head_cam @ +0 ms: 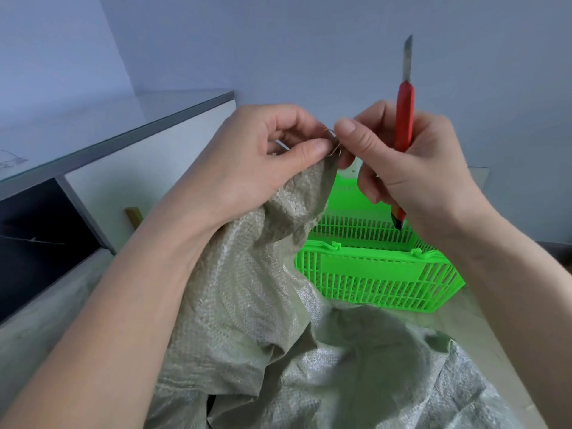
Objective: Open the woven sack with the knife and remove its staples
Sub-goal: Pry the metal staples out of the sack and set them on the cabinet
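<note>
Head view: both of my hands lift a corner of the sack to work a staple loose.

I have the woven sack (263, 305) draped across the near middle, its top corner raised so the fastening sits between my fingertips. Just behind it on the right stands a green basket (377, 274), probably there for the pulled bits. My left hand (247, 156) pinches the sack's corner; my right hand (414, 168) curls round the knife (405, 119), blade pointing up and away from the cloth, while its thumb and forefinger nip the staple (332, 140).
</note>
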